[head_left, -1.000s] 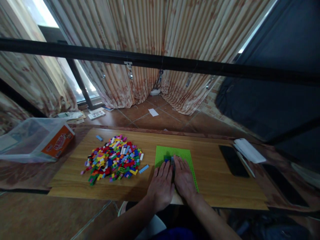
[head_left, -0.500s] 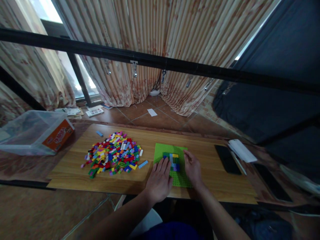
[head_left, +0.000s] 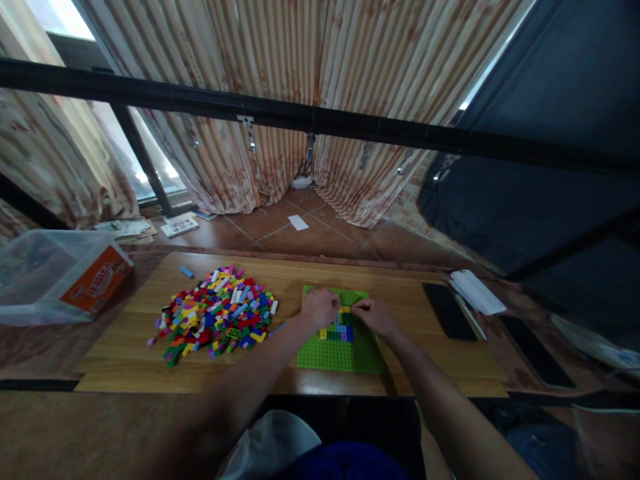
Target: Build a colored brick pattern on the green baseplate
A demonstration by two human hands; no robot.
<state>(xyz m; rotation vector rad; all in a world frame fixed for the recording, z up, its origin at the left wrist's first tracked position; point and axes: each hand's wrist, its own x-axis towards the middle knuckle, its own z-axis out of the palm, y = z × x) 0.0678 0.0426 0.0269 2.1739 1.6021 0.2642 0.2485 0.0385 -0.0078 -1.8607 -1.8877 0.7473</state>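
Observation:
A lime-green baseplate [head_left: 333,360] lies on the wooden table in front of me, with a low patch of coloured building bricks [head_left: 342,333] near its middle, blue, purple, yellow and green among them. My left hand [head_left: 320,308] is over the patch's back left part, fingers curled down; what they hold, if anything, is hidden. From the right, my right hand [head_left: 374,315] reaches in with thumb and forefinger pinched beside a yellow brick [head_left: 345,309] at the back of the patch. Whether anything sits in that pinch is too small to make out.
Left of the baseplate spreads a heap of loose bricks [head_left: 215,310]. A clear plastic box [head_left: 45,277] with an orange label stands beyond the table's left end. At the right lie a dark phone-like slab [head_left: 449,311], a white object [head_left: 477,292] and a second dark slab [head_left: 537,351].
My left hand has gone from lying flat at the patch's near left to curling over its back edge. My right hand's fingers have come inward to the bricks. The view has shifted slightly.

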